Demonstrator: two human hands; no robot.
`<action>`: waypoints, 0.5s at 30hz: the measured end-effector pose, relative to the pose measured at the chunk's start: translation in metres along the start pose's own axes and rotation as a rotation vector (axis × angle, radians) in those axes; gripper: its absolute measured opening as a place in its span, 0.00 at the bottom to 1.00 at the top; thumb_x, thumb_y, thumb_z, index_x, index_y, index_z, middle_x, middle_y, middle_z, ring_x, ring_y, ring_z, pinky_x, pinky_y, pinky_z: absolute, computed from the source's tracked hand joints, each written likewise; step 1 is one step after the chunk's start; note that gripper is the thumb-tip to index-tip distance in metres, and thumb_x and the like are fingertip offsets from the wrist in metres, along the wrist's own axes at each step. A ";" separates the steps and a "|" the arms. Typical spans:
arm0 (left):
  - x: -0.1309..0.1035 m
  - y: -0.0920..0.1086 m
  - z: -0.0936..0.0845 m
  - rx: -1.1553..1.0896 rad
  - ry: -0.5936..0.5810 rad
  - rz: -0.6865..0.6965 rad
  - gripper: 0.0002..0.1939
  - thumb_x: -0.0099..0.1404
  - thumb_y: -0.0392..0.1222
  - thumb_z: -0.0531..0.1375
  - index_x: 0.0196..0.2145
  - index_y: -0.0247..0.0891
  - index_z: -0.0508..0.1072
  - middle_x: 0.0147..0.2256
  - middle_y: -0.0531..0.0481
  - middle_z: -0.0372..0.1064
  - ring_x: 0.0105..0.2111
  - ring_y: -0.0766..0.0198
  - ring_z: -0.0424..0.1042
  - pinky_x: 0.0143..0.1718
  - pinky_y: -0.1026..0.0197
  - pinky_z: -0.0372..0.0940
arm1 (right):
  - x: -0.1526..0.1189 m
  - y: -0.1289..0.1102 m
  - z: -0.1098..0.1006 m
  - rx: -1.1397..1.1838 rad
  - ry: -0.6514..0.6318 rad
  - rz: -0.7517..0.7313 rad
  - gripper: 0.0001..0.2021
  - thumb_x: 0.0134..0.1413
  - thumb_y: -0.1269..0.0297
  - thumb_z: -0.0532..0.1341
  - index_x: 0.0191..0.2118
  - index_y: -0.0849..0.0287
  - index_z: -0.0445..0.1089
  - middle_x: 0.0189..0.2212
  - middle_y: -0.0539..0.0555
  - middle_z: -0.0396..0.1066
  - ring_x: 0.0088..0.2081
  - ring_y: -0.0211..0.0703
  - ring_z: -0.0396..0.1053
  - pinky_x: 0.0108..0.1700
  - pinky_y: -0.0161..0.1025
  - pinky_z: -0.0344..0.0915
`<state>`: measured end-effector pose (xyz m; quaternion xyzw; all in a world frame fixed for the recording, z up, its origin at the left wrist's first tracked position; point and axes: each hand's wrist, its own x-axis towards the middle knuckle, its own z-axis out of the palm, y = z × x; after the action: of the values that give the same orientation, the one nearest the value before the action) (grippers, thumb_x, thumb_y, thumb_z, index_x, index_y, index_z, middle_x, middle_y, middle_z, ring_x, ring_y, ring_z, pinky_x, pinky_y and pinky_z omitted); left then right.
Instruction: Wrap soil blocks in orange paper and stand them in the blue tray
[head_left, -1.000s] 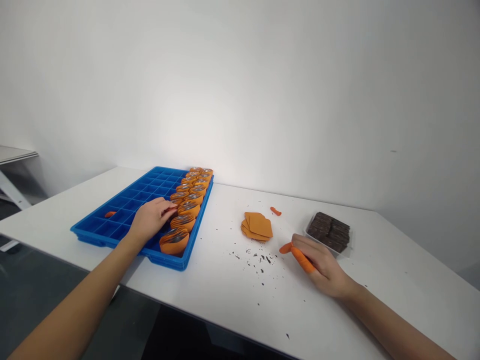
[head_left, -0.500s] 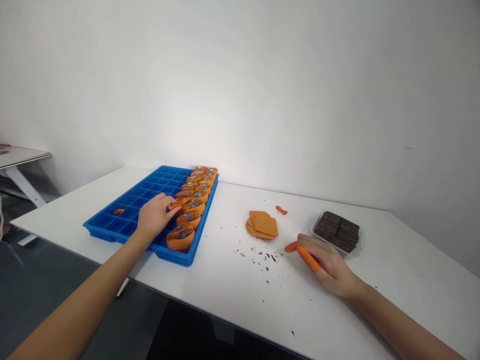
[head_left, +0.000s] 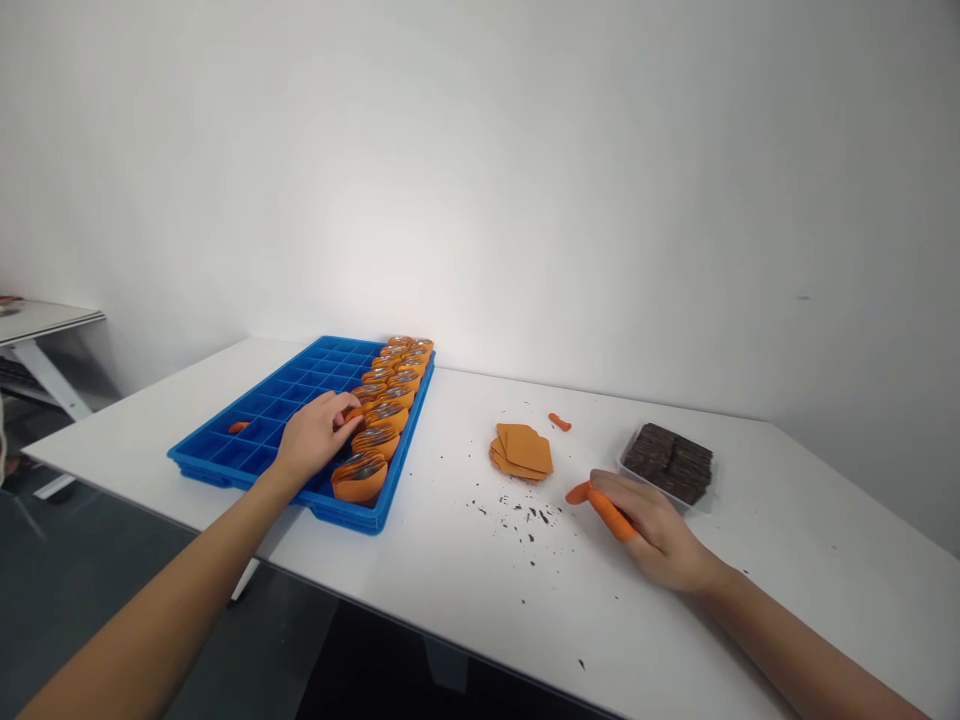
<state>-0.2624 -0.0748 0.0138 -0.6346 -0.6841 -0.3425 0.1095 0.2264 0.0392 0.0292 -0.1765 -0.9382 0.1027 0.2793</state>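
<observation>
Fingers of the left hand (head_left: pixel 311 437) are pinching an orange piece (head_left: pixel 355 411) mid-left, the right hand (head_left: pixel 660 535) curling (hold unclear) lower right.

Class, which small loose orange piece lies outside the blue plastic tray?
The curved orange piece on the white tabletop, beyond the flat orange cards; the other lies inside the tray.

Left forearm (head_left: pixel 202 570) angles in from lower left, left hand (head_left: pixel 315 437) palm down, fingers curled toward thumb. Right forearm (head_left: pixel 780 620) enters lower right; right hand (head_left: pixel 656 530) sideways, orange-covered thumb (head_left: pixel 611 514) and index fingertip (head_left: pixel 577 493) close together.
</observation>
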 end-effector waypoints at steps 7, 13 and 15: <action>0.000 -0.008 0.009 -0.064 0.084 0.024 0.10 0.75 0.48 0.62 0.41 0.43 0.82 0.38 0.49 0.66 0.37 0.57 0.72 0.39 0.57 0.69 | 0.000 -0.003 -0.001 0.016 0.000 -0.002 0.18 0.81 0.61 0.48 0.46 0.54 0.76 0.32 0.54 0.76 0.29 0.44 0.73 0.34 0.43 0.68; 0.003 -0.012 0.016 -0.114 0.084 0.046 0.09 0.74 0.45 0.62 0.41 0.39 0.81 0.40 0.47 0.66 0.41 0.54 0.73 0.47 0.51 0.72 | 0.001 -0.004 -0.001 0.014 -0.007 -0.006 0.18 0.81 0.62 0.48 0.46 0.55 0.75 0.32 0.53 0.75 0.29 0.43 0.72 0.34 0.43 0.68; 0.003 -0.011 0.015 -0.112 0.085 0.044 0.09 0.73 0.45 0.62 0.41 0.39 0.80 0.40 0.47 0.66 0.41 0.54 0.73 0.46 0.52 0.72 | 0.001 -0.003 -0.002 0.012 -0.013 -0.002 0.17 0.81 0.63 0.48 0.46 0.55 0.75 0.32 0.53 0.76 0.29 0.43 0.72 0.34 0.42 0.68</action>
<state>-0.2693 -0.0623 0.0007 -0.6395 -0.6444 -0.4046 0.1101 0.2253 0.0367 0.0321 -0.1730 -0.9396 0.1093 0.2744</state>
